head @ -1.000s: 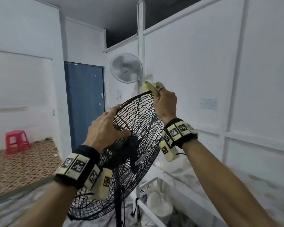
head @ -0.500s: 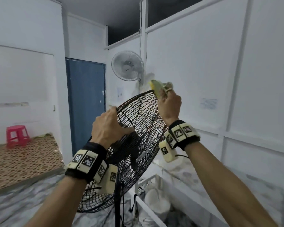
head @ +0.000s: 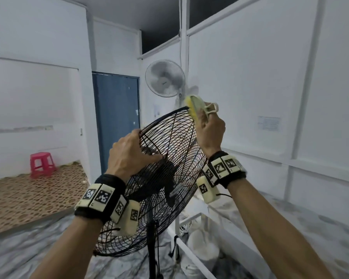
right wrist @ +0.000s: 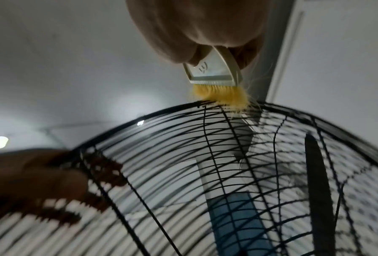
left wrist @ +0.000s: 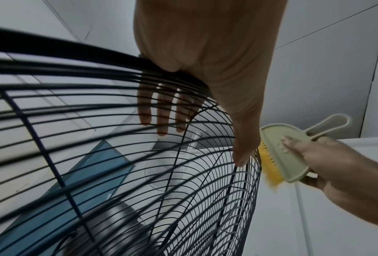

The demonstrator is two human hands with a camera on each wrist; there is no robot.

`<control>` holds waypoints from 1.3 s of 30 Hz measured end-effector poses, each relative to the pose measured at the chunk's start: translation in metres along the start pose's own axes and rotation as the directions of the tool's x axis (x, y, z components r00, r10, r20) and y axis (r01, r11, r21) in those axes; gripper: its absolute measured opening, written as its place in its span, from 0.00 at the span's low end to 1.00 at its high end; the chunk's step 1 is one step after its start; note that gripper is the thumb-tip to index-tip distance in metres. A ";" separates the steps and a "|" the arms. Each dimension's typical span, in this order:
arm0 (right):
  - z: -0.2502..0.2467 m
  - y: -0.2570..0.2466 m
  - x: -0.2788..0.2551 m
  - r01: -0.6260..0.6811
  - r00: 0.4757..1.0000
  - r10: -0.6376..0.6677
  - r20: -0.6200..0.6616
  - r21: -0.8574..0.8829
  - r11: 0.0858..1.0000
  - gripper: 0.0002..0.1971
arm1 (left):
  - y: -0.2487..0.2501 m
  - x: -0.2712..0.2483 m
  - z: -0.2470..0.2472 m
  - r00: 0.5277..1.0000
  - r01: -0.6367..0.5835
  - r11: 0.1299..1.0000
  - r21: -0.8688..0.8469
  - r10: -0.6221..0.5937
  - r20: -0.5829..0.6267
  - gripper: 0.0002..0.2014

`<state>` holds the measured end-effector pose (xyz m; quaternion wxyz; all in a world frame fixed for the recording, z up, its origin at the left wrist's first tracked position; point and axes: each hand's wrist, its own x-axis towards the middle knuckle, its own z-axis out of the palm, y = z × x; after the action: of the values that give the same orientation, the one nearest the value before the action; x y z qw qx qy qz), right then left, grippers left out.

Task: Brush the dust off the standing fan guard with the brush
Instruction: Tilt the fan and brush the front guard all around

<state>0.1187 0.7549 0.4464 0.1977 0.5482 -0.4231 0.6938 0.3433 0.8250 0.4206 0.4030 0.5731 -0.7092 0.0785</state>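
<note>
Plain utility or back room, prob. part of a home or small premises; hard to say which. White panel walls (head: 250, 77) w/ framing strips, open dark gap under the ceiling. Blue door (head: 117, 117) at the back. White wall fan (head: 164, 78) mounted on a post. Red plastic stool (head: 41, 164) on a raised floor section w/ patterned covering (head: 28, 198); lower floor (head: 18, 252) looks marbled grey. Paper notice (head: 269, 123) stuck on the right wall, text too small to read. White sacks or tubs (head: 201, 246) by a white frame low down.
</note>
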 end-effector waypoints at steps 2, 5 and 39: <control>0.001 -0.013 -0.016 0.104 0.994 -0.105 0.020 0.028 0.994 0.09 | 0.000 0.001 0.000 1.000 -0.003 1.000 0.012 0.003 -0.013 0.53; -0.003 -0.039 -0.054 0.219 0.967 -0.239 0.085 0.199 0.955 0.07 | 0.001 0.002 0.001 1.000 -0.017 1.000 0.026 0.018 -0.015 0.50; -0.036 -0.024 -0.083 -0.043 0.999 0.032 0.030 0.530 0.847 0.12 | -0.008 0.005 0.003 1.000 0.006 0.999 0.038 -0.006 -0.003 0.52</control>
<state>0.1414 0.8126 0.3771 0.0208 0.5799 -0.2280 0.7818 0.3488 0.8166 0.4185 0.3933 0.5828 -0.7051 0.0918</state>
